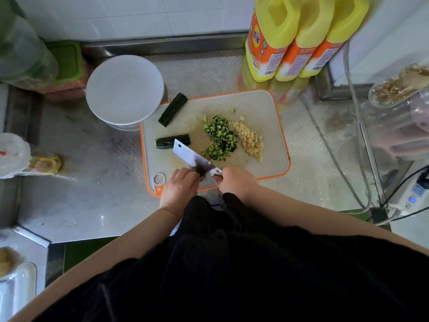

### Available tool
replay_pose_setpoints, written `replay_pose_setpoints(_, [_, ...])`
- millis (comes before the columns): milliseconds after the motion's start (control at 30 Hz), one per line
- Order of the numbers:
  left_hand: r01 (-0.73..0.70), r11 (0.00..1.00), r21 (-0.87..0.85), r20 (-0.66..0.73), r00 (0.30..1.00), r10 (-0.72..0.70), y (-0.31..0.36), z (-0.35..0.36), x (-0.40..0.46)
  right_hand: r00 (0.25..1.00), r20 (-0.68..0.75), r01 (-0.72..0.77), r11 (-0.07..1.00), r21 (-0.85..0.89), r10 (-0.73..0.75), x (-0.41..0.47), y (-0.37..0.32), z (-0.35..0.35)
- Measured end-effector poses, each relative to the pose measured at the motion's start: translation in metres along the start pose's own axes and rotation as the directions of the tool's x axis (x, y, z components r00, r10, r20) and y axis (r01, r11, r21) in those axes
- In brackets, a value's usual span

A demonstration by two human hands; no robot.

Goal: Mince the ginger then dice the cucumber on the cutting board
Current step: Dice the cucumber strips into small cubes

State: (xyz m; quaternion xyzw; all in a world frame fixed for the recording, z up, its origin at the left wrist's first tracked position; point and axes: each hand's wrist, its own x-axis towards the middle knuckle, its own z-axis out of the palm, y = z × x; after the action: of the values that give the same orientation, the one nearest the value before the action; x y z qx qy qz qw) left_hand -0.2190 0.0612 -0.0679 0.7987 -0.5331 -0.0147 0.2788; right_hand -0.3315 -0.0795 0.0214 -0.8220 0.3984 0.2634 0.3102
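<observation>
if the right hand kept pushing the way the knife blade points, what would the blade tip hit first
Probably the nearer dark green cucumber piece: the steel cleaver in the right hand points up-left and its tip already overlaps it, though blade height is unclear.

Head-worn wide-angle view, looking steeply down and forward from above the person's torso. The cutting board (274,126) lies centre-frame, beyond the fingertips of the left hand (180,185) and right hand (235,181). The tiled wall bounds the top edge; straight lines bow outward near the margins.
</observation>
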Motion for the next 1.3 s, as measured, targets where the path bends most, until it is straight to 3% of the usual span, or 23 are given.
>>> replay_pose_setpoints(800, [0.043, 0.998, -0.056, 0.061, 0.997, -0.040, 0.005, -0.009, -0.002, 0.997, -0.006, 0.072, 0.986, -0.150, -0.074, -0.008, -0.018, 0.010])
replay_pose_setpoints(1100, [0.010, 1.000, -0.022, 0.027, 1.000, -0.009, 0.003, -0.009, -0.002, 1.000, -0.027, -0.001, 1.000, -0.021, 0.001, -0.003, -0.001, 0.000])
replay_pose_setpoints(1300, [0.024, 0.999, -0.040, -0.019, 1.000, -0.025, 0.002, -0.014, -0.010, 1.000, -0.018, 0.016, 0.997, -0.071, -0.017, -0.012, -0.005, -0.001])
